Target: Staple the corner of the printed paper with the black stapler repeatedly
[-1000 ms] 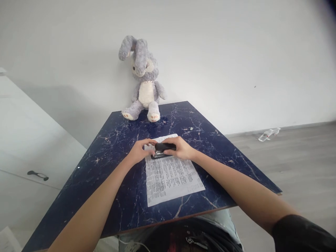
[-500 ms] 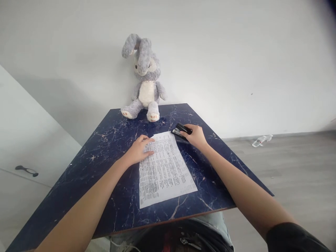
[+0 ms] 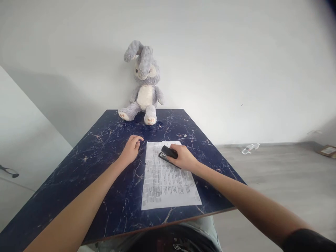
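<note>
My right hand (image 3: 182, 157) is wrapped round a black stapler (image 3: 169, 152), whose front end points left. The stapler is over the upper part of a printed sheet of paper (image 3: 168, 185); whether it touches the paper I cannot tell. Dense rows of text cover the sheet, and some of it is hidden behind my right hand. Just left of the sheet's top corner, my left hand (image 3: 132, 148) rests on the table, holding nothing. Its fingers are loosely bent, with the index finger reaching toward the paper.
A grey plush rabbit (image 3: 145, 92) sits at the back of the dark blue marble-patterned table (image 3: 110, 182), against the wall. A clear plastic bottle (image 3: 250, 148) lies on the floor at the right. A cabinet with a dark handle (image 3: 9, 171) stands at the left.
My right hand has brought the stapler left and nearer, from the sheet's top right corner to over the text. My left hand has come off the paper to the left. The view has shifted slightly.
</note>
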`<action>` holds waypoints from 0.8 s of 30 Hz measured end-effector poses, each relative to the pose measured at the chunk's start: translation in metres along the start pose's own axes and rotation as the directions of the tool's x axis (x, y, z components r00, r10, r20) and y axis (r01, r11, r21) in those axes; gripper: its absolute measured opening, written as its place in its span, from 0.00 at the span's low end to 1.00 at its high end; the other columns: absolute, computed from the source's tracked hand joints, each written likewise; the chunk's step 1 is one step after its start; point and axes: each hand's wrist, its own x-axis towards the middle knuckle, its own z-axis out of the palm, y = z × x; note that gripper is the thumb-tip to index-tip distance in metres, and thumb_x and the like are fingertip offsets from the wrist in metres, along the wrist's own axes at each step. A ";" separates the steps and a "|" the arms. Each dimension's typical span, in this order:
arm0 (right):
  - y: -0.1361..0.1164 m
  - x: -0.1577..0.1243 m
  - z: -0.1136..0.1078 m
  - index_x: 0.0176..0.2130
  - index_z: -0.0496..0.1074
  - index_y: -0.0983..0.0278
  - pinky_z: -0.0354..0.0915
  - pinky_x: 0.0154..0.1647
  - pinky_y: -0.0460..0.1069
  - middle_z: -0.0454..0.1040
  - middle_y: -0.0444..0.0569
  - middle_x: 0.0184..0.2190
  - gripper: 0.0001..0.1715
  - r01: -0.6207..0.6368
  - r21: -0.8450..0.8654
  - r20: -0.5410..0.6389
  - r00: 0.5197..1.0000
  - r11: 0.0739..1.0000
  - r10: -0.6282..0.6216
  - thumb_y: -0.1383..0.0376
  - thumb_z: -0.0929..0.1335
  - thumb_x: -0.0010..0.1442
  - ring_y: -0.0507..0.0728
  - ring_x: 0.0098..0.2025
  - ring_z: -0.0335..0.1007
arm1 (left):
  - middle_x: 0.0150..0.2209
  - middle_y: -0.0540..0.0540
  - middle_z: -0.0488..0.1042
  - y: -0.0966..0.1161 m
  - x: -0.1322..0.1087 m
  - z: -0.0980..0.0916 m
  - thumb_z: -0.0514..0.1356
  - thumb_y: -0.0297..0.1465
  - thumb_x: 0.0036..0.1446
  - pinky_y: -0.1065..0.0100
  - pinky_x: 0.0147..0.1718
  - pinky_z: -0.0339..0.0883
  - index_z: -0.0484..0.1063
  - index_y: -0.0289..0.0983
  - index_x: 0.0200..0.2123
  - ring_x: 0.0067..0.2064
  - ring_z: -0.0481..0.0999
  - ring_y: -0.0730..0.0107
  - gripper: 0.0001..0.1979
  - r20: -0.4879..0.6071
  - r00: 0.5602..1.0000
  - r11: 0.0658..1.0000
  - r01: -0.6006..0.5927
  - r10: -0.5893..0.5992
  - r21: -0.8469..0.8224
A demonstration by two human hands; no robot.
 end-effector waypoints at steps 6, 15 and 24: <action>0.064 -0.039 -0.037 0.49 0.71 0.61 0.70 0.45 0.54 0.78 0.53 0.45 0.24 -0.129 0.216 -0.167 0.972 0.968 0.166 0.50 0.56 0.74 0.61 0.46 0.76 | 0.48 0.43 0.69 -0.002 0.001 0.003 0.50 0.25 0.64 0.53 0.57 0.68 0.75 0.40 0.44 0.50 0.74 0.60 0.14 -0.062 0.998 0.999 0.022 -0.023 -0.024; 0.089 0.076 0.021 0.70 0.54 0.79 0.41 0.74 0.66 0.51 0.73 0.72 0.39 -0.293 -0.284 0.045 0.947 0.913 0.318 0.54 0.56 0.72 0.72 0.76 0.39 | 0.46 0.45 0.70 -0.016 0.012 -0.028 0.51 0.20 0.54 0.70 0.34 0.73 0.74 0.37 0.38 0.37 0.77 0.72 0.15 -0.551 0.758 0.917 0.152 -0.348 -0.368; -0.048 0.177 0.139 0.72 0.53 0.75 0.41 0.75 0.60 0.48 0.64 0.75 0.40 0.055 -0.174 0.218 0.976 0.983 -0.016 0.53 0.59 0.71 0.66 0.77 0.40 | 0.42 0.47 0.67 -0.012 0.021 -0.093 0.48 0.15 0.51 0.76 0.27 0.65 0.67 0.35 0.36 0.33 0.73 0.77 0.15 -0.856 0.385 0.937 0.083 -0.344 -0.339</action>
